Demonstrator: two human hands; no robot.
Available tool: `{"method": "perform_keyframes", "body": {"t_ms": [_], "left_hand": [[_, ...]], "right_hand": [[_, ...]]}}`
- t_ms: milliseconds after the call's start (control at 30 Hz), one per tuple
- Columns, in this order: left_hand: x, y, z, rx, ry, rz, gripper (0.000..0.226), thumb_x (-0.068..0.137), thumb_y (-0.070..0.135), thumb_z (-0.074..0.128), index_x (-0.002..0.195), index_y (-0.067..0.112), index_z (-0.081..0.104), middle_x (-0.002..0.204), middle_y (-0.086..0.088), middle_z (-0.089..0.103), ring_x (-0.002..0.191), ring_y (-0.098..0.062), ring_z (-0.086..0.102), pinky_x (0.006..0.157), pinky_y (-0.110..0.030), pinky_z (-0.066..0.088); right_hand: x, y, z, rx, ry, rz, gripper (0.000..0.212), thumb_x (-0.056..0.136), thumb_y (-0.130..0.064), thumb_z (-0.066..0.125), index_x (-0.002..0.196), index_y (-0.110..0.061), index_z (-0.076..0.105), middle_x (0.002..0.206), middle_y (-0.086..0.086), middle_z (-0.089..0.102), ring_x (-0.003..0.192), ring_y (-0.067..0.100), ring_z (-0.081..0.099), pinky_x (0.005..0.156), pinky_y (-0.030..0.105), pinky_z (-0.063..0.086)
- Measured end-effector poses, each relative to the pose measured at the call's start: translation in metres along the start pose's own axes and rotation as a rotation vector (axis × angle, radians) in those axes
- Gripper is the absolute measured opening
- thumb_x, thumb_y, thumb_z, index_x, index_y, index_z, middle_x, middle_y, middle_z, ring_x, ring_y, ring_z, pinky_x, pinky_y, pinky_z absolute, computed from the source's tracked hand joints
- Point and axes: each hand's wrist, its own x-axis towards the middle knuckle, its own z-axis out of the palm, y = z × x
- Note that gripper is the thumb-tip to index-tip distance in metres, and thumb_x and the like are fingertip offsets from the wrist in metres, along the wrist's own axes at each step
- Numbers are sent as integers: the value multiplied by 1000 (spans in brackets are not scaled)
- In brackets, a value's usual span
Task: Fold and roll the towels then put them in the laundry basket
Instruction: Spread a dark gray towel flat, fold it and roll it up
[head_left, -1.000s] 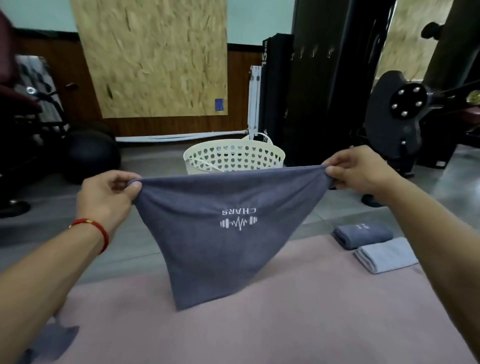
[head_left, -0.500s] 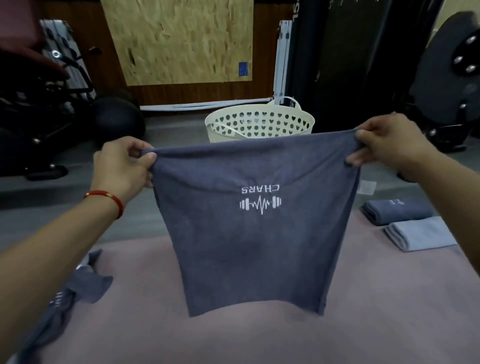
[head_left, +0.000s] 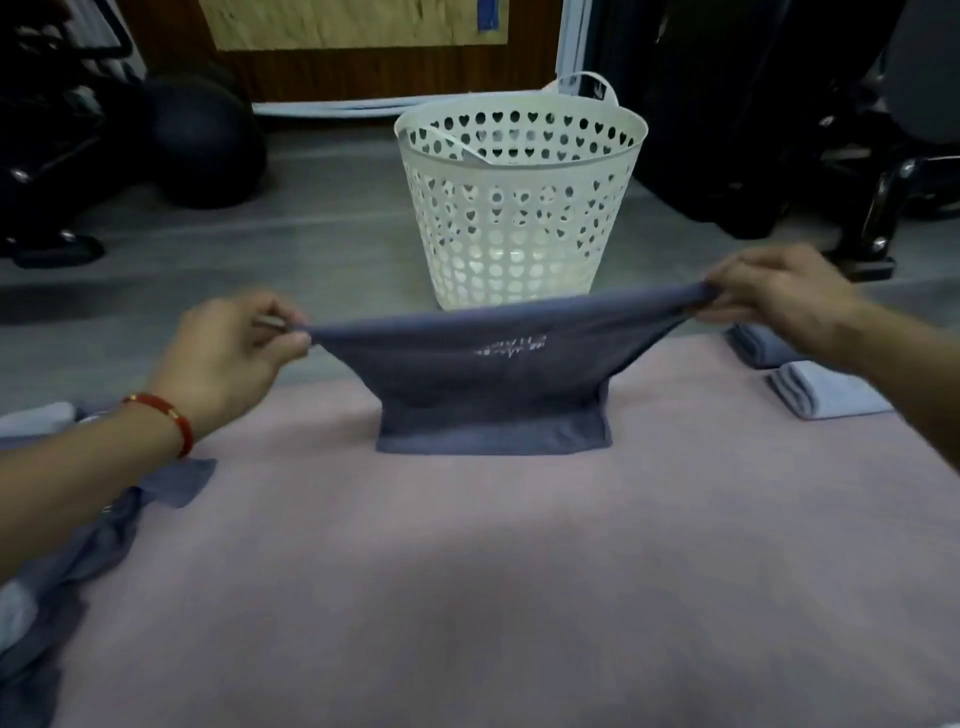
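A dark grey towel with a white logo is stretched between my two hands, its lower edge lying flat on the pink mat. My left hand pinches its left top corner; my right hand pinches the right top corner. Just beyond the towel, a cream laundry basket with heart-shaped holes stands on the floor. Two folded towels lie on the mat at the right: a dark one, partly hidden by my right arm, and a lighter one.
Crumpled grey towels lie at the mat's left edge under my left arm. A black ball and dark gym equipment stand on the grey floor behind. A wooden wall panel closes the back.
Both hands have lowered the towel from hanging in the air until its bottom edge lies on the mat. The view has tilted downward and the basket now shows in full.
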Motion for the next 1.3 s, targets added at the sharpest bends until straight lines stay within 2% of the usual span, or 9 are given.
{"method": "perform_keyframes", "body": {"t_ms": [100, 200, 367, 500, 633, 867, 967, 1133, 1300], "left_hand": [[-57, -44, 47, 47, -234, -136, 15, 84, -1, 75, 82, 12, 68, 81, -3, 71, 61, 1, 63, 57, -3, 42], [-117, -85, 95, 73, -405, -227, 31, 79, -8, 75, 69, 19, 65, 82, -6, 69, 65, -9, 63, 58, -4, 40], [-170, -121, 146, 99, -523, -472, 28, 80, -4, 61, 69, 21, 62, 68, 4, 68, 70, -18, 64, 55, -10, 41], [-167, -124, 140, 24, -495, -594, 21, 74, -2, 78, 71, 19, 75, 72, 3, 72, 75, -15, 67, 71, -13, 48], [-175, -122, 110, 117, -703, -464, 17, 70, 9, 85, 73, 26, 80, 69, 11, 74, 69, -1, 69, 71, -15, 52], [-237, -130, 95, 219, -962, -289, 27, 76, 13, 81, 69, 39, 79, 69, 26, 71, 69, 11, 66, 69, -9, 50], [-235, -134, 99, 329, -1098, -203, 44, 78, 17, 74, 57, 55, 67, 72, 36, 68, 74, 15, 64, 72, -6, 47], [-170, -110, 117, 526, -1042, -75, 23, 84, 34, 62, 104, 43, 70, 103, 17, 69, 99, -8, 65, 92, -22, 49], [-116, -56, 172, 474, -968, 147, 40, 91, 35, 63, 130, 30, 60, 135, 3, 56, 126, -19, 52, 107, -27, 38]], "right_hand": [[-28, 69, 28, -393, -192, 92, 23, 93, -20, 71, 81, 0, 74, 76, 8, 74, 73, 12, 73, 59, 10, 51], [-66, 148, 72, -805, -417, 160, 14, 81, -11, 72, 67, -9, 72, 75, 6, 72, 71, 18, 68, 69, 27, 55], [-126, 227, 111, -842, -414, 283, 15, 87, -5, 63, 92, -16, 73, 102, 8, 65, 99, 27, 62, 86, 25, 48], [-134, 240, 104, -761, -337, 404, 20, 85, -5, 69, 76, -23, 65, 90, 3, 71, 84, 24, 67, 78, 25, 52], [-148, 239, 85, -776, -505, 369, 20, 83, -8, 74, 75, -25, 70, 78, -6, 70, 66, 7, 62, 56, 6, 41], [-215, 242, 69, -883, -823, 297, 17, 84, -16, 71, 85, -32, 66, 94, -13, 68, 87, 10, 64, 82, 20, 51], [-209, 231, 70, -855, -906, 348, 19, 87, -18, 71, 83, -35, 64, 93, -13, 67, 81, 4, 64, 73, 8, 46], [-129, 189, 64, -914, -974, 460, 24, 90, -48, 69, 97, -26, 67, 88, 3, 73, 66, 12, 72, 66, 28, 61], [-21, 157, 68, -1026, -785, 350, 27, 101, -38, 56, 110, -15, 67, 93, 3, 73, 78, 19, 72, 63, 30, 58]]}}
